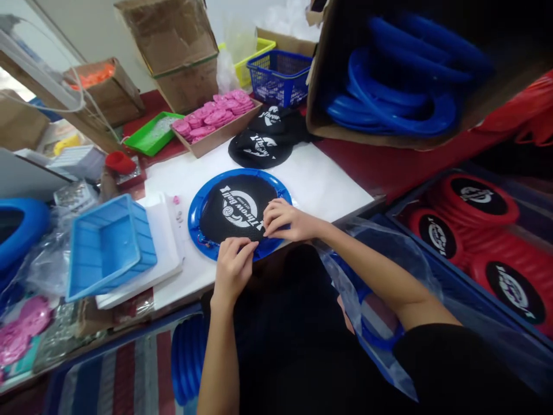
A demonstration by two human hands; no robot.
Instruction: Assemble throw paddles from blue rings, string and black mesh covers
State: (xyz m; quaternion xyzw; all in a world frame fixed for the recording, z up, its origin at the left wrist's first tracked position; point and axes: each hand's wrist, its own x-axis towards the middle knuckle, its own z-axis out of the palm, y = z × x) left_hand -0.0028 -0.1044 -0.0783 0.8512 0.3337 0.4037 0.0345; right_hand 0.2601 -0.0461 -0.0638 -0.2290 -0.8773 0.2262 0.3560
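A blue ring lies flat on the white work surface, with a black printed mesh disc inside it. At the ring's near edge, my left hand pinches the rim of the black mesh, its fingers bent together. My right hand is closed at the near right edge of the disc, its fingertips on the mesh. Whatever small part the fingertips hold is hidden. Behind the ring lie more black printed discs, loosely stacked.
Left of the ring stands a light blue bin. Behind are a carton of pink pieces, a green tray and a blue basket. A box of blue rings stands back right; red ringed discs lie right.
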